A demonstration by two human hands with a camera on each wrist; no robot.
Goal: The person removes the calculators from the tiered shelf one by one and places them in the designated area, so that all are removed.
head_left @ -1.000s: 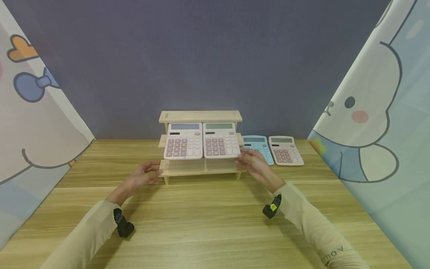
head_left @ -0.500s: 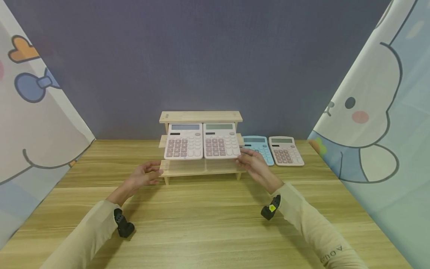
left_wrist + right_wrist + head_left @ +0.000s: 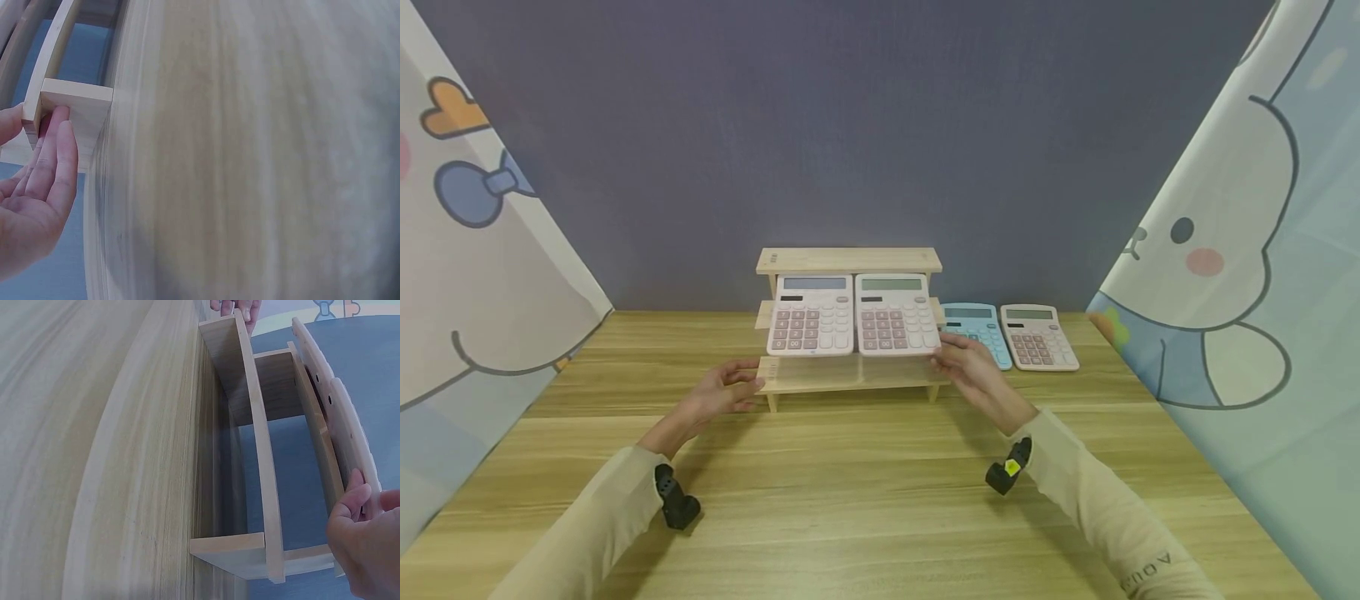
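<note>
A tiered wooden rack (image 3: 850, 260) stands at the back of the table. Two pinkish-white calculators lean side by side on it, the left one (image 3: 810, 312) and the right one (image 3: 897, 312), displays uppermost. With my left hand (image 3: 721, 392) I hold the left end of the rack's lowest board (image 3: 50, 75), thumb on one face and fingers under the other. My right hand (image 3: 973, 373) pinches the lower right corner of the right calculator; in the right wrist view, thumb and fingers lie on either side of its edge (image 3: 350, 434). A narrow gap separates the calculators.
Right of the rack, a blue calculator (image 3: 981, 325) lies partly hidden behind my right hand, beside another pinkish calculator (image 3: 1037, 337). A dark wall (image 3: 850, 125) closes the back of the wooden table (image 3: 850, 500). Cartoon-printed curtains (image 3: 1225, 208) flank both sides.
The right calculator has shifted slightly to the right along with my right hand, widening the gap to the left one. My left hand has stayed at the rack's end.
</note>
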